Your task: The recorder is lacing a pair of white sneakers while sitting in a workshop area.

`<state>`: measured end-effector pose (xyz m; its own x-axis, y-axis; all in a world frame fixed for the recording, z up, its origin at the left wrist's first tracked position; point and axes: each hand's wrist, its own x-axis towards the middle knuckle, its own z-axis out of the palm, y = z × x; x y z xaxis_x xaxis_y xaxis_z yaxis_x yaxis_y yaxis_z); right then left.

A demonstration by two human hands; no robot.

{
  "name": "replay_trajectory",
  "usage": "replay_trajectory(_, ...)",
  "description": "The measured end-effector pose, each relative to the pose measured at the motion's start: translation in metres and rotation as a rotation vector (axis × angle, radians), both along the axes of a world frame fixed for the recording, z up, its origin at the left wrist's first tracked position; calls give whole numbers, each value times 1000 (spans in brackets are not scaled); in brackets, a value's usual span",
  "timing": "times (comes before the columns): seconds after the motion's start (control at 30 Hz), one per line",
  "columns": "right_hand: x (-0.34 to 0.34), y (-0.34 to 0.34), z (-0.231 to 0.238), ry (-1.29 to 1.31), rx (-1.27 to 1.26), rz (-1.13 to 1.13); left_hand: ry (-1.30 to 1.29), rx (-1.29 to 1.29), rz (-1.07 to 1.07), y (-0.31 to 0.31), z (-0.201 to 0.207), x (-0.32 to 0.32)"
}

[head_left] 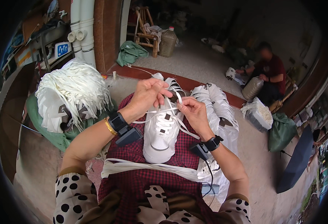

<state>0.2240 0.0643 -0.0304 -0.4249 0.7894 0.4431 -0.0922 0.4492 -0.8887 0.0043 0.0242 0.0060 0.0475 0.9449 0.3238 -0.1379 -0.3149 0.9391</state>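
Note:
A white sneaker [160,143] lies on my lap over a red-and-black checked apron [124,149], its toe towards me. White shoelaces [164,111] cross above its tongue and trail loosely on both sides. At the left of the shoe's opening, my left hand [149,93] has its fingers curled around a lace, partly hidden by the fingers themselves. My right hand [193,110] pinches another stretch of lace between thumb and fingers, on the right side of the opening. A bundle of white laces [149,168] runs across my lap below the toe.
On the left, a heap of white laces [78,86] and shoes tops a green sack [40,115]. Stacked white shoes [212,100] stand close on my right. Beyond the doorway sill, a person [272,71] sits beside a large plastic bottle [252,89]. A dark umbrella [294,160] lies far right.

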Motion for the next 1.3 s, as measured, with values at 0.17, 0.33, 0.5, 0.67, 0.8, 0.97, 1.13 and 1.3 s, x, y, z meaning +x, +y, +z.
replay_trajectory(0.17,68,22,-14,228,-212,-241,-133,-3,506,-4,21,-146)
replay_trajectory(0.33,138,27,-24,362,-252,-445,-190,-105,605,-14,-6,-214)
replay_trajectory(0.5,141,-6,-23,-119,-433,-479,339,-203,402,-29,-29,-162)
replay_trajectory(0.67,92,-38,12,-514,262,-596,559,136,505,-31,-37,-89)
replay_trajectory(0.8,36,-59,22,-599,457,-147,779,296,270,-38,-31,-54)
replay_trajectory(0.97,19,-38,25,-668,428,-68,824,300,255,-34,-26,-44)
replay_trajectory(1.13,25,-27,31,-673,634,45,858,409,292,-27,-35,-43)
replay_trajectory(1.3,25,-34,57,-875,261,202,841,409,282,-27,-39,-41)
